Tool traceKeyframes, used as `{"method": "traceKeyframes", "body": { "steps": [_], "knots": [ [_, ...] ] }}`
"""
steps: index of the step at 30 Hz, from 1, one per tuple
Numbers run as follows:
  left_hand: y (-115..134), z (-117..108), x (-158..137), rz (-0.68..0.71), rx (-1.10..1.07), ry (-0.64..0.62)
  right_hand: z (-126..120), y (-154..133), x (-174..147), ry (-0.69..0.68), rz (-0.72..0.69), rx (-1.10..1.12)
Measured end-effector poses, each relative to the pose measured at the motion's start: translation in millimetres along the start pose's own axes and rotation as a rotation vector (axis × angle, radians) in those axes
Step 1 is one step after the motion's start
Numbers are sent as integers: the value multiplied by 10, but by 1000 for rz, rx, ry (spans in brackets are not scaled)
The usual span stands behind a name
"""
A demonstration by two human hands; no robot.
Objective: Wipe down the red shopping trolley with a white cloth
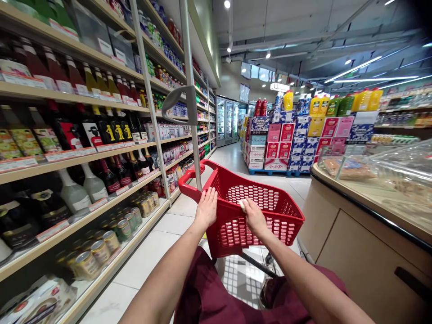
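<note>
A red plastic shopping basket (259, 193) with oblong holes in its walls stands in front of me on a wheeled frame. My left hand (207, 208) lies with stretched fingers on the rim's near left corner, beside the red handle end. Closed at the near rim, my right hand (254, 216) pinches a small white tissue (243, 205) against the red plastic; most of it is hidden under the fingers. Rising from the basket's left end is a grey metal pole (193, 148) with a grey plastic grip (180, 105). Nothing shows inside the visible part of the basket.
Shelves (81, 155) of bottles and cans run along my left. At the right is a counter (357, 225) with packaged food under clear covers. Stacked drink cartons (280, 139) stand ahead on a blue pallet (270, 172). Glass-door fridges (227, 119) are farther back.
</note>
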State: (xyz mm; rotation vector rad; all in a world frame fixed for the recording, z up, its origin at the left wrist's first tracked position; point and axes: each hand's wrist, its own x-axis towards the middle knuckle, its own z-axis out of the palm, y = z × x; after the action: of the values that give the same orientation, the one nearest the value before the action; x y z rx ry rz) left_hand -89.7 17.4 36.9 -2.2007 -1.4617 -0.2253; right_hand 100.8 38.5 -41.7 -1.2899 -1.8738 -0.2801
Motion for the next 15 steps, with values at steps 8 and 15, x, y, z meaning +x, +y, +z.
{"method": "traceKeyframes", "body": {
  "steps": [8,15],
  "knots": [
    [62,-8,22,50,0,-28,165,-170,85,-10,-57,61],
    [-9,4,-4,26,-4,-21,-30,112,-109,63,35,54]
  ]
}}
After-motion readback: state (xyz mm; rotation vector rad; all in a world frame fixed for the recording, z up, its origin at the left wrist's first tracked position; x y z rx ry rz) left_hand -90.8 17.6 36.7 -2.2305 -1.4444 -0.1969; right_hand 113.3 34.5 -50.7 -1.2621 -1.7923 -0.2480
